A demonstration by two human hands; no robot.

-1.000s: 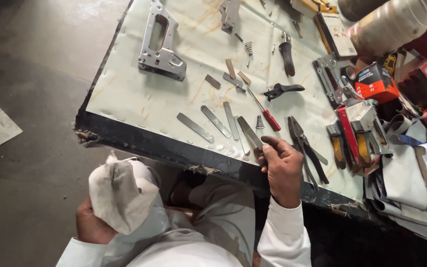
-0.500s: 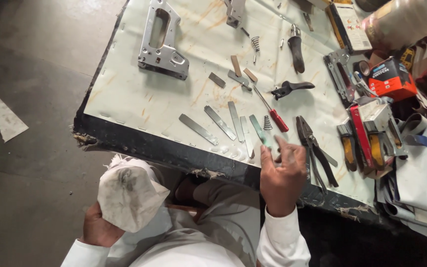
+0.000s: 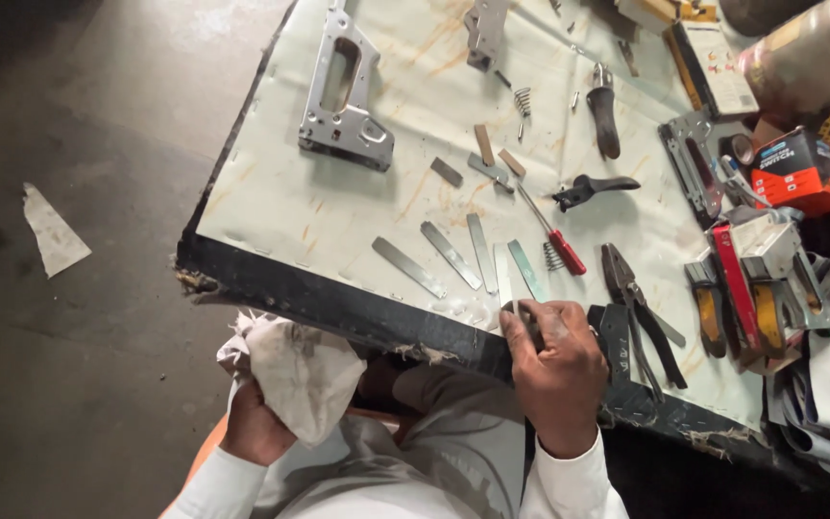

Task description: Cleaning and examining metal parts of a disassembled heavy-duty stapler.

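My left hand [image 3: 256, 431] is closed around a crumpled white rag [image 3: 292, 370], held over my lap below the table edge. My right hand [image 3: 557, 360] rests on the near edge of the table, its fingers curled around a thin metal strip [image 3: 521, 317] whose far end lies on the tabletop. Several flat metal strips [image 3: 451, 255] lie side by side just beyond that hand. A red-handled screwdriver [image 3: 554, 238] lies past them, and black pliers [image 3: 634, 303] sit just right of my right hand.
A metal staple-gun frame [image 3: 343, 96] lies at the far left of the cream tabletop [image 3: 271, 197]. Springs, small plates and a black lever [image 3: 593, 187] are scattered mid-table. Staple guns and an orange box [image 3: 799, 171] crowd the right side. A paper scrap [image 3: 53, 231] lies on the dark floor.
My right hand drew back from the row of strips to the table's near edge and curled around one strip. My left hand with the rag stayed over my lap.
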